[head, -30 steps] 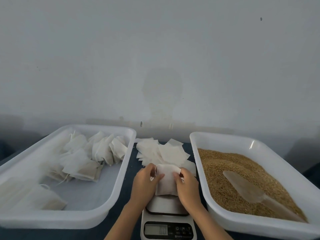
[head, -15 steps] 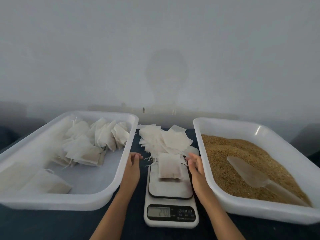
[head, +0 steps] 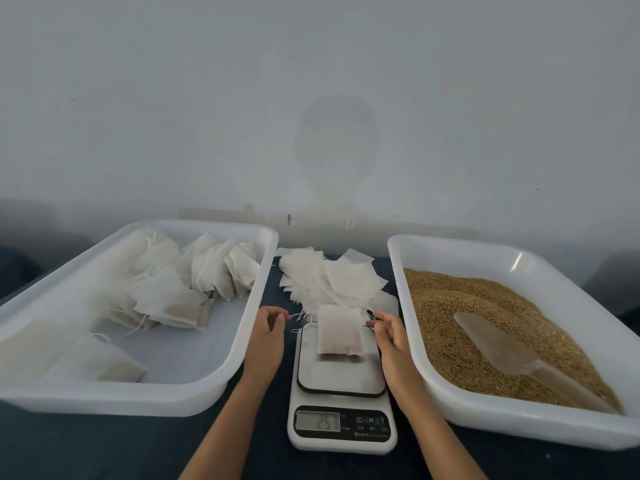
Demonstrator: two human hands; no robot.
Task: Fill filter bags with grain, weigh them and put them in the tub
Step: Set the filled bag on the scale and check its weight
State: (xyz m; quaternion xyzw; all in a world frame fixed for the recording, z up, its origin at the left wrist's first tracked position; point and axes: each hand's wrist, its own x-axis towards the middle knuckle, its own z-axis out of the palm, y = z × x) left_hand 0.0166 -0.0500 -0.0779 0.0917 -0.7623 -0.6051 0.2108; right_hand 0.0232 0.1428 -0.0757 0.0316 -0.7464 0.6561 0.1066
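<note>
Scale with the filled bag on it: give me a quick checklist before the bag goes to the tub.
1. Filled bag lies on the scale platform: ok.
2. Left hand and right hand off the bag: ok.
3. Display shows a reading: ok; digits look like 25-something, exact value cannot tell.
4. Reading settled: cannot tell.
5. Left tub has bare floor near the front: ok.
6. Bag's top closed: cannot tell.

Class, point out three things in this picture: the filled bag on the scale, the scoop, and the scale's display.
filled bag (head: 340,330): head view, middle of its front face.
scoop (head: 491,339): head view, its bowl lying on the grain.
scale's display (head: 318,420): head view, centre of the screen.
</note>
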